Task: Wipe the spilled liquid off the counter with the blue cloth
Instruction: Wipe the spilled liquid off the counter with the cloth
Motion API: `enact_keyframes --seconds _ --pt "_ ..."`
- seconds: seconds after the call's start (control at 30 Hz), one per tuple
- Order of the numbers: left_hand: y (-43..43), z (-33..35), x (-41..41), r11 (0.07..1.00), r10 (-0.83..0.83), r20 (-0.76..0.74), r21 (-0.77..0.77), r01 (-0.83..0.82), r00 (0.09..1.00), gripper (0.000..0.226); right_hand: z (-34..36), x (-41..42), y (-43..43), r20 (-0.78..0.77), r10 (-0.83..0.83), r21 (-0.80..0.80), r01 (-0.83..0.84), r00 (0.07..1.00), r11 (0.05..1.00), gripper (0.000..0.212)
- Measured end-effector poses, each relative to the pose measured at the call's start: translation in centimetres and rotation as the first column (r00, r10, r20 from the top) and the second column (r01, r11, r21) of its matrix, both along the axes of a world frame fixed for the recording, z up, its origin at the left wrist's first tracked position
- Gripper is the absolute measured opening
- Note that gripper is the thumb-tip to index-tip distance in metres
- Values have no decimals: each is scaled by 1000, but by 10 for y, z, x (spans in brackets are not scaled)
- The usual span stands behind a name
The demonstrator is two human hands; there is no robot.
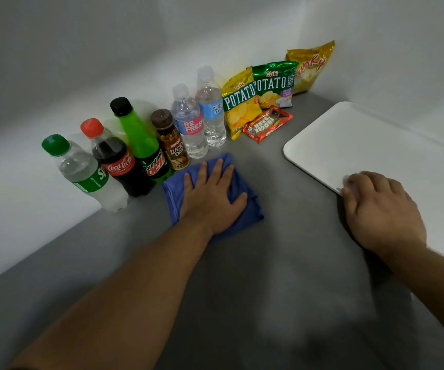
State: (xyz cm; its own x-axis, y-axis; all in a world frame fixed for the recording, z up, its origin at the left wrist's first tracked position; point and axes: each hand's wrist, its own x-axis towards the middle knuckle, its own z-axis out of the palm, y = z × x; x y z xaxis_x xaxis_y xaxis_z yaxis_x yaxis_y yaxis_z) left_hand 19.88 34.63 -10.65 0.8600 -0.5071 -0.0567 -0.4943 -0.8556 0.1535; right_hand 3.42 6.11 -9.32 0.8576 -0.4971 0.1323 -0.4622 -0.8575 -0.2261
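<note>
On grey counter (282, 263), left hand (211, 198) flat on blue cloth (244, 217), right hand (383, 212) curled at tray (362, 145) corner.

6 bottles (146, 148) line the wall at left; snack bags (263, 89) behind, right of them (corner); tray (375, 145) at right; cloth (242, 209) before the bottles.

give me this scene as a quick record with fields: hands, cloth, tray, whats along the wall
left hand: left hand flat, palm down on the blue cloth
right hand: right hand resting on the near corner of the white tray
cloth: bunched on the grey counter, just in front of the bottles
along the wall: six bottles, then snack bags
spill: no liquid clearly visible
</note>
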Motion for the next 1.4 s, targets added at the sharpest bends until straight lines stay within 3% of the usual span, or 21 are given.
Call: enact_keyframes --seconds 0.17,0.33,0.53,0.67,0.87,0.97,1.2,1.4 --pt "-29 1 -16 994 -112 -23 12 113 993 81 -1 1 -2 -23 8 -6 -8 1000 1000 45" --pt "1 -6 -47 968 -250 37 -21 251 968 81 1 1 0 -15 7 -1 -7 1000 1000 44" --pt "-14 3 7 987 -153 -19 50 154 988 86 -4 2 -4 3 13 -21 -12 1000 1000 42" --pt "-54 2 -1 989 -123 -34 77 125 992 86 -7 2 -5 15 18 -38 -18 1000 999 38" --pt "-51 -3 -71 945 -327 42 7 327 944 83 -7 2 -6 33 19 -31 -18 999 999 38" --pt "-32 -3 -68 923 -384 46 -16 385 922 82 -6 1 -6 24 19 -26 -19 1000 999 41" --pt "-49 0 -24 974 -222 0 42 222 975 83 -9 2 -8 30 29 -39 -28 999 999 42" --pt "-48 -6 -94 975 -221 -3 -23 221 975 86 -7 1 -7 21 53 -38 -53 998 998 44"
